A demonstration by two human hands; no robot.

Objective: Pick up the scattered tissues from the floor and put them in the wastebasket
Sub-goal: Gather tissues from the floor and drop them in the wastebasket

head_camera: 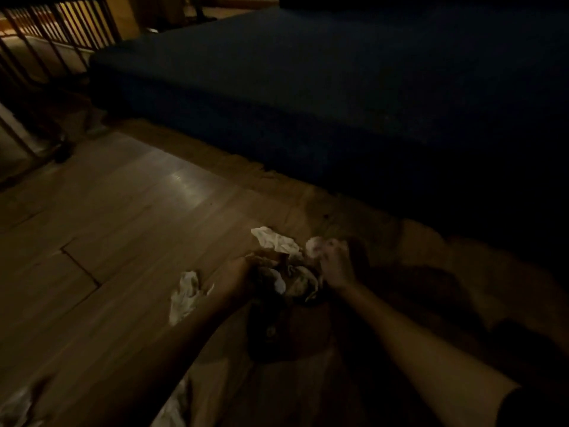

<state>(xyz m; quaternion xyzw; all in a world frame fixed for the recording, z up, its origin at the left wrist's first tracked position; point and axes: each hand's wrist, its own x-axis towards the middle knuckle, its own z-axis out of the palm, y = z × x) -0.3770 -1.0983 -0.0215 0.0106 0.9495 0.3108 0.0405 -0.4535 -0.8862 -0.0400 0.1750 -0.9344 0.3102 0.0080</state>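
Observation:
A small dark wastebasket (277, 331) stands on the wooden floor, heaped with crumpled white tissues (297, 280). My left hand (238, 274) rests at the basket's left rim with its fingers buried in the heap, so its grip is hidden. At the right rim, my right hand (335, 266) is closed around a crumpled tissue (314, 245). Another tissue (275, 240) sticks out just behind the heap. A loose tissue (184, 295) lies on the floor left of my left forearm. More tissues lie at the bottom left corner (15, 408) and by my left elbow (172, 408).
A low dark blue bed (338, 87) fills the far and right side, its edge close behind the basket. A wooden railing (55, 29) and metal rack legs (27, 143) stand at the far left. Open wooden floor (107, 217) lies to the left. The room is very dim.

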